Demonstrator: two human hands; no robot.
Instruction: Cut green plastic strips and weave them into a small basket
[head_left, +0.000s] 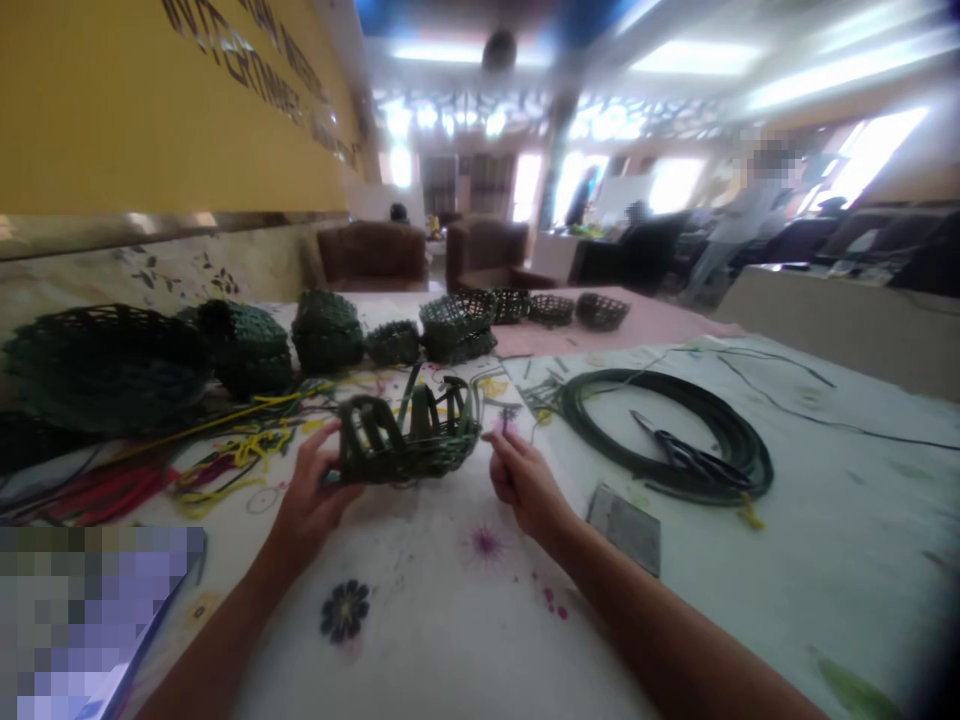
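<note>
A small, partly woven dark green basket [409,435] is held just above the white patterned tablecloth [450,600], with loose upright strips standing from its rim. My left hand [311,490] grips its left side, fingers curled on the rim. My right hand [521,480] hovers just right of the basket, its fingers drawn together in a loose pinch near a thin strip; what it holds, if anything, is too small to tell.
Several finished green baskets [247,345] line the back left of the table. A coil of green strip [675,430] with scissors [679,450] on it lies right. Yellow and red strips [187,460] lie left. A grey card [626,525] lies near my right wrist. People stand in the background.
</note>
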